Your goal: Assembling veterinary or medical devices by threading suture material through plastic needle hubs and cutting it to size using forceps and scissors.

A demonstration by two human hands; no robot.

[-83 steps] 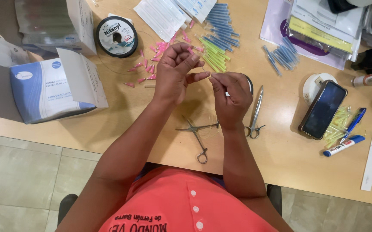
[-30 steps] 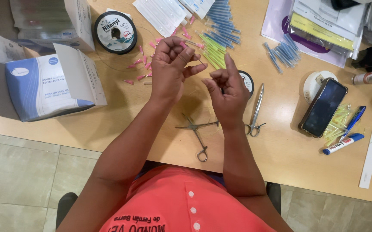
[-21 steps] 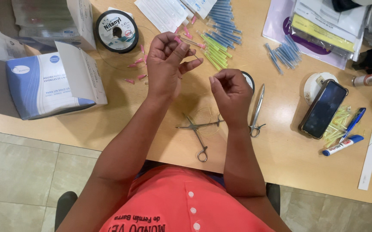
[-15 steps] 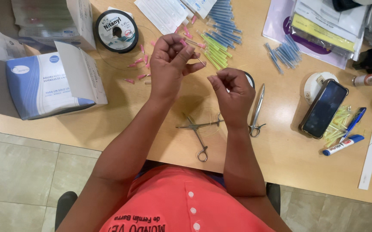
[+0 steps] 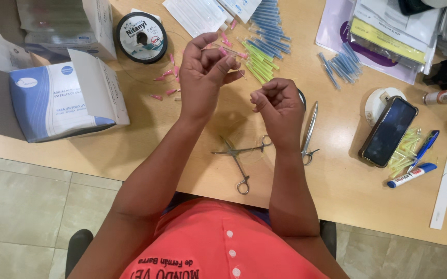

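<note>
Two hands hover above the middle of the wooden tabletop as we work. Our left hand is curled, thumb pressed to fingertips on a thin pink-tipped needle that pokes out toward the far edge; our right hand is pinched shut, thumb against forefinger, though we cannot tell what, if anything, it grips. Below our wrists, near the front edge, lie open steel forceps, and just beside the right wrist lies a second steel instrument. Loose pink needle caps are scattered by the left hand, with yellow-green needles and blue needles fanned out toward the far edge. A black thread spool sits near the far left corner beside an open blue-and-white box. A dark phone rests toward the right edge, near a blue marker.
</note>
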